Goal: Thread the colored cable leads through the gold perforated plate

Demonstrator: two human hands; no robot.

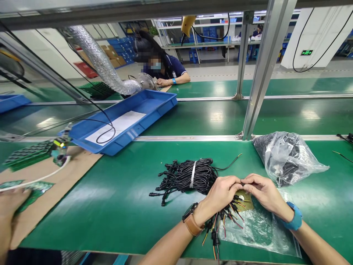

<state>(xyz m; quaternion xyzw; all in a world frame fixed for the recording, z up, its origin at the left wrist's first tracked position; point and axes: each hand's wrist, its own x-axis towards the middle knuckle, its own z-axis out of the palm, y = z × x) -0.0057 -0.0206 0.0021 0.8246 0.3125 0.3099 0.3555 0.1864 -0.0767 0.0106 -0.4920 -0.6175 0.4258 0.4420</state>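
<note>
Head view shows me left hand (pixel 224 187) and right hand (pixel 261 188) pinching a small black piece (pixel 242 183), the cable bundle (pixel 184 176) beside the left, lengthwise roughly parallel to the near edge of the bench (pixel 110 221)

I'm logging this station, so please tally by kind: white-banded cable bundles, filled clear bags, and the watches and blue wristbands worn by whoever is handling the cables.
White-banded cable bundle: 1
Filled clear bag: 1
Watch: 1
Blue wristband: 1
Total: 4
</note>
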